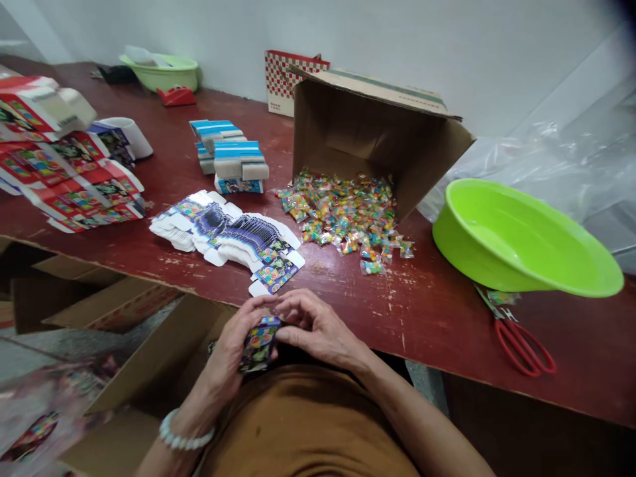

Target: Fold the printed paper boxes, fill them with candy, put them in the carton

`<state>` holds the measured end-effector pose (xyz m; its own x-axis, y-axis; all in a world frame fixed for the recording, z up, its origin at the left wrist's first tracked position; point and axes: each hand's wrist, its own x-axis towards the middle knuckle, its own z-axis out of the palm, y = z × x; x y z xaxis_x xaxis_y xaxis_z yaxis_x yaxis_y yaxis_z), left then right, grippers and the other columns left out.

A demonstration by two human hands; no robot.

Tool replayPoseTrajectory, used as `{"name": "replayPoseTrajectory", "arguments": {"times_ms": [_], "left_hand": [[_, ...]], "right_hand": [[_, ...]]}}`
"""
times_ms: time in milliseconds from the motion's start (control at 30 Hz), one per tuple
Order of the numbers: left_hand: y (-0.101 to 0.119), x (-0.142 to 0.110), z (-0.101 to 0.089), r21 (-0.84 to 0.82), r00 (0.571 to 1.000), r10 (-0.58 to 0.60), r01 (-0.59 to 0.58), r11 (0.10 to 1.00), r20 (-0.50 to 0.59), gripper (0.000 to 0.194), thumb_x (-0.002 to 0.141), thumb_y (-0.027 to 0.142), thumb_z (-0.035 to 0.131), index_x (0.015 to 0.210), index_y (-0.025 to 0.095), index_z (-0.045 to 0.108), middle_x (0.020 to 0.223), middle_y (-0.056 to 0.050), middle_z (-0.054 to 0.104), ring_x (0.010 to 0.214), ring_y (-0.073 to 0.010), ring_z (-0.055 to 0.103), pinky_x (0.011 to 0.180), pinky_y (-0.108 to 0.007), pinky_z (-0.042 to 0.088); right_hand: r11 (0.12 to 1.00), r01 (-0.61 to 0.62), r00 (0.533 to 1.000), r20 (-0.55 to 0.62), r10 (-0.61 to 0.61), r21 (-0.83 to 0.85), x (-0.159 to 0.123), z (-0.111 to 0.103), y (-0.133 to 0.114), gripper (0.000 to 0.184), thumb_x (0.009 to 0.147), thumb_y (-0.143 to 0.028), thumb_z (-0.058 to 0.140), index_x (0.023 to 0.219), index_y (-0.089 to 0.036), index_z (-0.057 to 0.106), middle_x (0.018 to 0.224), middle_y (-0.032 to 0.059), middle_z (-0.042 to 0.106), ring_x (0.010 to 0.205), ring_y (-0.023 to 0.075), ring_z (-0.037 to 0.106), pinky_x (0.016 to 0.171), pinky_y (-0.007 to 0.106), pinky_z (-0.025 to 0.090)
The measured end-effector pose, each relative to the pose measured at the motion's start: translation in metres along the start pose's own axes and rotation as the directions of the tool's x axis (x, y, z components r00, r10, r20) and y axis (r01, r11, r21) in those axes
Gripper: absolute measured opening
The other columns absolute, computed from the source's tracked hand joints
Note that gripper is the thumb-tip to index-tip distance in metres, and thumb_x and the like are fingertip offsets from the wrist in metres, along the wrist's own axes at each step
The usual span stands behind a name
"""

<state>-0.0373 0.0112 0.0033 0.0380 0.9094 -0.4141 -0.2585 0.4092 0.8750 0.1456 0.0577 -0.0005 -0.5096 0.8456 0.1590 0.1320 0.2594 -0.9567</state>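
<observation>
Purple carton (259, 344) points lengthwise forward, left hand (231, 339) clasping it, right hand (318, 329) loosely curled.

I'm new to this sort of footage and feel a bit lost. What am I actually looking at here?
There is no machine here: these are a person's bare hands. The single picture comes from a camera worn on the head, looking forward and down, so the person's own body shows at the bottom.

The left hand holds a small printed box; the right hand is close beside it, fingers bent.

On the red table ahead lie a fanned stack of purple-black cartons and a heap of clear packets, spread at the mouth of a cardboard box. A bright green basin stands to the right.
</observation>
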Motion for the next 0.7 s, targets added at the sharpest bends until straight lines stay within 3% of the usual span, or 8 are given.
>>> {"name": "replayPoseTrajectory", "arguments": {"times_ms": [67,167,267,367,433,500,600,700], "left_hand": [[-0.004,-0.004,-0.025,0.405,0.978,0.163,-0.099,0.909,-0.127,0.046,0.086,0.056,0.051,0.119,0.025,0.059,0.099,-0.006,0.070,0.082,-0.0251,0.066,0.073,-0.038,0.052],[-0.003,0.001,-0.044,0.905,0.855,0.475,-0.016,0.426,-0.209,0.047,0.089,0.053,0.048,0.121,0.022,0.060,0.106,-0.010,0.069,0.098,-0.0319,0.060,0.088,-0.045,0.044],[0.006,0.020,-0.033,0.988,0.755,0.639,0.148,0.046,-0.143,0.044,0.092,0.051,0.045,0.115,0.019,0.066,0.107,-0.015,0.067,0.097,-0.0348,0.057,0.080,-0.044,0.042],[0.015,0.041,-0.014,0.982,0.769,0.633,0.171,-0.077,-0.084,0.040,0.091,0.053,0.050,0.102,0.023,0.073,0.100,-0.014,0.064,0.093,-0.0345,0.056,0.072,-0.040,0.039],[0.017,0.049,-0.009,0.992,0.790,0.610,0.119,-0.045,-0.067,0.034,0.088,0.051,0.055,0.095,0.023,0.074,0.098,-0.012,0.063,0.092,-0.0327,0.056,0.071,-0.039,0.039],[0.015,0.051,-0.013,0.996,0.807,0.585,0.040,0.077,-0.078,0.029,0.087,0.048,0.057,0.089,0.023,0.073,0.095,-0.010,0.064,0.091,-0.0301,0.057,0.071,-0.037,0.040],[0.010,0.045,-0.025,0.893,0.860,0.498,-0.131,0.431,-0.114,0.028,0.083,0.048,0.059,0.076,0.021,0.066,0.082,-0.005,0.064,0.077,-0.0232,0.057,0.067,-0.032,0.041],[0.014,0.032,-0.032,0.627,0.956,0.288,-0.191,0.755,-0.056,0.030,0.078,0.050,0.066,0.077,0.021,0.059,0.072,0.001,0.061,0.066,-0.0173,0.055,0.062,-0.028,0.042]], "right_hand": [[0.989,-0.122,0.986,-0.123,0.110,-0.089,0.016,-0.006,0.011,0.027,0.085,-0.030,0.068,0.110,-0.020,0.064,0.099,0.0034,0.066,0.073,0.0130,0.061,0.072,0.028,0.051],[0.930,-0.220,0.940,-0.319,0.122,-0.293,0.043,-0.016,0.026,0.030,0.087,-0.028,0.063,0.115,-0.017,0.062,0.101,0.0061,0.066,0.080,0.0166,0.062,0.081,0.033,0.051],[0.829,-0.267,0.937,-0.333,0.104,-0.492,0.065,-0.017,0.031,0.036,0.089,-0.029,0.061,0.124,-0.018,0.058,0.120,0.0112,0.060,0.107,0.0234,0.060,0.094,0.037,0.048],[0.692,-0.372,0.923,-0.326,0.205,-0.619,0.076,-0.011,0.027,0.045,0.090,-0.040,0.060,0.130,-0.021,0.053,0.128,0.0134,0.053,0.106,0.0276,0.061,0.089,0.041,0.050],[0.652,-0.408,0.911,-0.335,0.241,-0.639,0.078,-0.008,0.025,0.048,0.089,-0.047,0.060,0.129,-0.022,0.054,0.128,0.0140,0.050,0.100,0.0283,0.063,0.084,0.044,0.051],[0.704,-0.408,0.906,-0.350,0.236,-0.581,0.078,-0.010,0.026,0.047,0.085,-0.048,0.065,0.124,-0.023,0.056,0.125,0.0125,0.050,0.099,0.0271,0.061,0.085,0.044,0.050],[0.908,-0.344,0.909,-0.328,0.258,-0.238,0.076,-0.018,0.032,0.037,0.077,-0.041,0.073,0.106,-0.021,0.061,0.106,0.0066,0.058,0.094,0.0216,0.059,0.084,0.038,0.049],[0.952,-0.270,0.937,-0.190,0.294,0.143,0.068,-0.030,0.032,0.027,0.079,-0.041,0.069,0.091,-0.019,0.060,0.081,0.0007,0.061,0.077,0.0161,0.059,0.074,0.030,0.049]]}}
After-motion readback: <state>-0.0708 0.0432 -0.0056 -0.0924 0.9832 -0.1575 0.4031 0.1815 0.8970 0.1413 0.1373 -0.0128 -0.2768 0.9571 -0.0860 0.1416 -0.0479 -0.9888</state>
